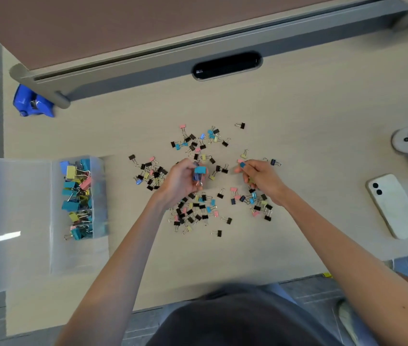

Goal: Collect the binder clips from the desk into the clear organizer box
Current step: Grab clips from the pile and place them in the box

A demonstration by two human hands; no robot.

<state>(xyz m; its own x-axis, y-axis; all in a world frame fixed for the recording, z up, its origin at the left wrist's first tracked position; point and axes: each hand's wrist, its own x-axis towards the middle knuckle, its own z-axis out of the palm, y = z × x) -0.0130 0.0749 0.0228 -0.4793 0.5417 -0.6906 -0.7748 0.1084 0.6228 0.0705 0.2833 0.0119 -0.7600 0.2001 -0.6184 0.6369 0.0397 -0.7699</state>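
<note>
The left hand (180, 179) curls round a boxy teal clip (200, 170) with wire handles; the right hand (261, 176) pinches a small blue clip (242, 165). Clips (219, 195) litter the pale desk (297, 108), right of the clear plastic box (78, 253).

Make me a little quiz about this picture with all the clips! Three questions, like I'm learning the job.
1. True or false: the clear organizer box has nothing in it yet.
2. What does the left hand grip? A) a pen B) a teal binder clip C) a coin
3. Fill in: the white phone lies on the desk to the ___ of the right hand.

Key
1. False: colourful clips already lie in it.
2. B.
3. Right. That hand pinches a small blue clip.
</note>
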